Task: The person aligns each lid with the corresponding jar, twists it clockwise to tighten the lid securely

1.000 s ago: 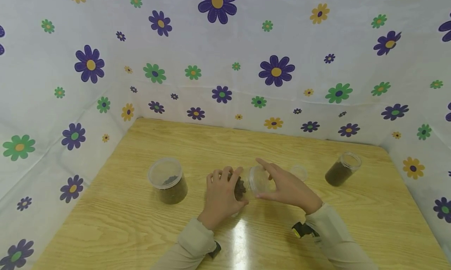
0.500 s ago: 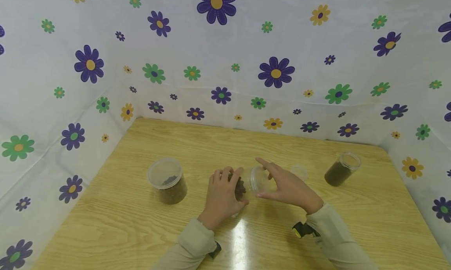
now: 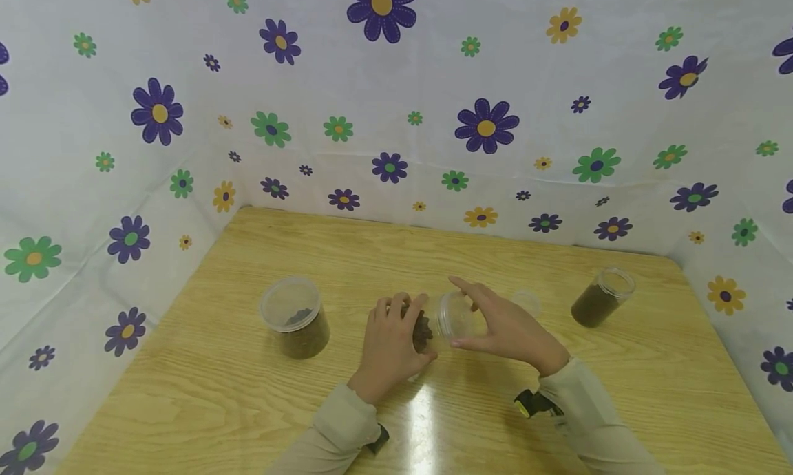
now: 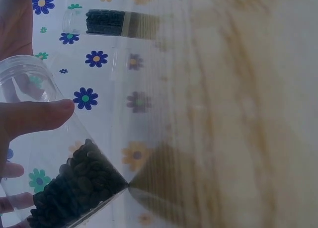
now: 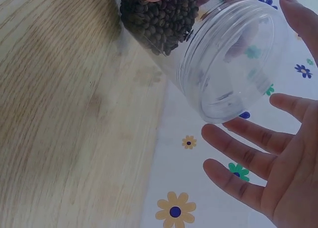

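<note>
A clear screw-top jar tilts on its bottom edge with its mouth towards the right. Dark beans, much like coffee beans, lie bunched in its lower part. My left hand grips the jar round its side, the thumb across the clear wall. By the jar's rim, my right hand has its thumb and fingers spread apart and holds nothing. In the right wrist view one of its fingertips comes close to the rim; I cannot tell whether it touches.
A wide clear jar of dark contents stands left on the wooden table. At the right is a narrower jar, partly filled with something dark. A clear round lid lies behind my right hand. Flowered cloth hangs behind.
</note>
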Tool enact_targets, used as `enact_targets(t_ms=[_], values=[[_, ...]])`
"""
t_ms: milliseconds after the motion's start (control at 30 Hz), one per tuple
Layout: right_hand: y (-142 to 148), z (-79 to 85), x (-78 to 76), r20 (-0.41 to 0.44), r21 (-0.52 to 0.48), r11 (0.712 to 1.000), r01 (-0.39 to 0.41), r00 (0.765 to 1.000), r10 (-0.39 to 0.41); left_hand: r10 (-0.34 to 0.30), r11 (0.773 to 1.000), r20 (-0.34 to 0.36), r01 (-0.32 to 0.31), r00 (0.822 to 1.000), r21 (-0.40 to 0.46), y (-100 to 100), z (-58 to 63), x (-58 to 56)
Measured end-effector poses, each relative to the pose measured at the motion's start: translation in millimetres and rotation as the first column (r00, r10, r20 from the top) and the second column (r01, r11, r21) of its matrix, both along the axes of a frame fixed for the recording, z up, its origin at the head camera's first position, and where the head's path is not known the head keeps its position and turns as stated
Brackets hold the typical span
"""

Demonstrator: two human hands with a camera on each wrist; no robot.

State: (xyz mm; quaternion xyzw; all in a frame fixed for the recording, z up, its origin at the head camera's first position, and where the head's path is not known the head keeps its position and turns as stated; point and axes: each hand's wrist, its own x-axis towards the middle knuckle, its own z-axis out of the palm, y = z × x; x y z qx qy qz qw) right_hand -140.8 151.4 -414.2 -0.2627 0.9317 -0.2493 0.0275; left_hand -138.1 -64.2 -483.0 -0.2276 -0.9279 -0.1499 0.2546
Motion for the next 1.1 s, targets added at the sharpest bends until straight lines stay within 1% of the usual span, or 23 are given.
enact_targets(t_ms=[133,233,367,433,567,700,900,1100], values=[[0.8,-0.2,-1.6,-0.056,-0.023,0.999,-0.03,0.998,0.029,0.001,1.0,0.014,-0.001,1.0,-0.001,-0.3,-0.8,-0.3],[1.9,-0.5,-3.4,-0.095,-0.021,0.996,-0.087,0.992,0.085,0.003,1.0,0.024,-0.003,1.0,-0.005,-0.6,-1.2,-0.1],[2.6,-1.8,-5.1,-0.106,-0.006,0.987,-0.163,0.981,0.162,0.007,1.0,0.032,-0.006,0.999,-0.01,-1.0,0.2,0.8],[2.1,-2.6,-5.3,-0.091,-0.008,0.983,-0.183,0.979,0.182,0.009,1.0,0.031,-0.008,0.999,-0.014,-1.1,0.5,0.8],[1.1,-4.8,-5.3,-0.073,-0.004,0.98,-0.198,0.978,0.197,0.011,1.0,0.024,-0.01,1.0,-0.02,-1.0,-1.0,0.0],[1.2,-4.8,-4.8,-0.082,-0.008,0.978,-0.207,0.975,0.205,0.01,1.0,0.024,-0.01,1.0,-0.017,-0.4,-2.0,-0.8],[1.7,-5.0,-5.4,-0.106,0.006,0.976,-0.218,0.97,0.217,0.018,1.0,0.056,-0.017,0.998,-0.019,-0.3,0.0,-0.3],[3.4,-4.9,-4.8,-0.078,0.001,0.978,-0.208,0.975,0.208,0.021,1.0,0.071,-0.02,0.997,-0.023,0.3,2.4,0.4]])
